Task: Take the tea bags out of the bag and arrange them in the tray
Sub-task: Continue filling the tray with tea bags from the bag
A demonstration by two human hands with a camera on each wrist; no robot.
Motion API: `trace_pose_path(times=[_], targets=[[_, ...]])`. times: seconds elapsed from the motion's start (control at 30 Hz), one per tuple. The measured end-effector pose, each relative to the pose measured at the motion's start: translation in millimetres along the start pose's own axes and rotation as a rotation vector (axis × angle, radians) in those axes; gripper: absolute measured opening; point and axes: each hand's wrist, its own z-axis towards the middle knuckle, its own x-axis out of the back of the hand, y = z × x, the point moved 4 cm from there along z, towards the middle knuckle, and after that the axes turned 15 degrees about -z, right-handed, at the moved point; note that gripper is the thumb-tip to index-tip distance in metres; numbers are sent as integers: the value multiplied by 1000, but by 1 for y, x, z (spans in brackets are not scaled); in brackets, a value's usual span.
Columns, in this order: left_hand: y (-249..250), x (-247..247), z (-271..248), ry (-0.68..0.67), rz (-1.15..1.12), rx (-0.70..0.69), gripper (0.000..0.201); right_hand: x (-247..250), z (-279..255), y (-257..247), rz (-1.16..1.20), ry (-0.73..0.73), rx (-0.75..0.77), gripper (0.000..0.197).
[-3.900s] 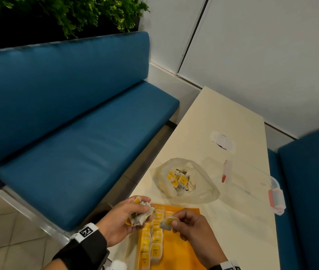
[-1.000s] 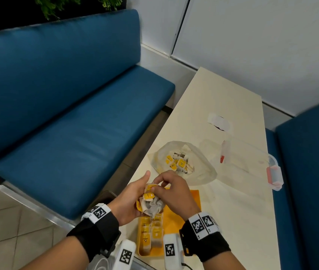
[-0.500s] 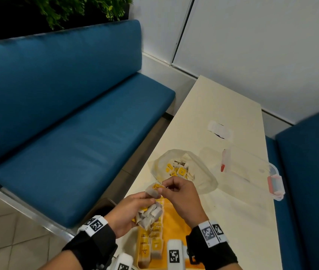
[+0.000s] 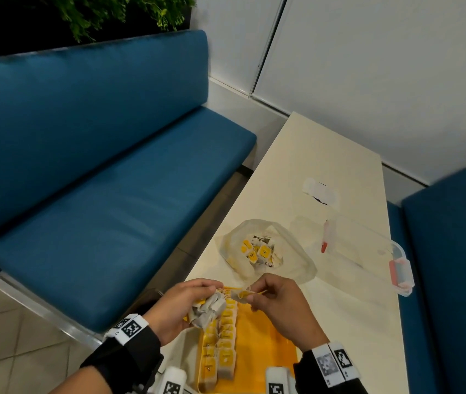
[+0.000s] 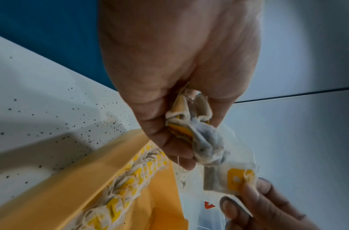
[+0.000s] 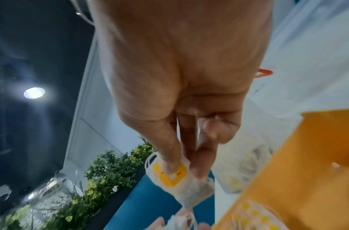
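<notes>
- The left hand (image 4: 182, 304) hovers over the far end of the orange tray (image 4: 265, 351), fingers curled tight round a crumpled bunch of tea bags (image 4: 207, 311).
- The right hand (image 4: 278, 305) sits just beside it, also above the tray's far end, thumb and fingertips clamped on a single tea bag (image 4: 241, 294) by its yellow tag.
- Thin strings run between that single bag and the bunch.
- Down in the tray, a row of tea bags (image 4: 221, 345) lines its left side, yellow tags up, overlapping.
- Beyond the tray's far end lies the clear plastic bag (image 4: 297, 268), open on the table (image 4: 325, 149), with more tea bags (image 4: 260, 253) heaped inside.
- Right of that bag, further from the tray, rests a clear lidded box (image 4: 368, 251) with red clips.
</notes>
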Motion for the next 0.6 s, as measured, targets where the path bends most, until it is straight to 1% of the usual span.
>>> trace_pose_path(times=[0.1,0.2,0.27,0.43,0.53,0.6], targets=[[-1,-2,0,11,-2,-12,23,-20,-12,21,29,-152,-77,10],[-2,-6,0,16,19,-15,22,-41,-24,42,-31,-299,-150,11],[-3,-8,1,21,28,-16,22,-52,-31,50,-49,-372,-180,10],[-6,-10,2,33,26,-15,21,-76,-41,57,-104,-472,-234,11],[-7,-10,2,57,44,-18,21,-88,-41,64,-161,-477,-274,14],[-9,-10,3,67,48,-19,21,-94,-40,69,-181,-454,-305,15]])
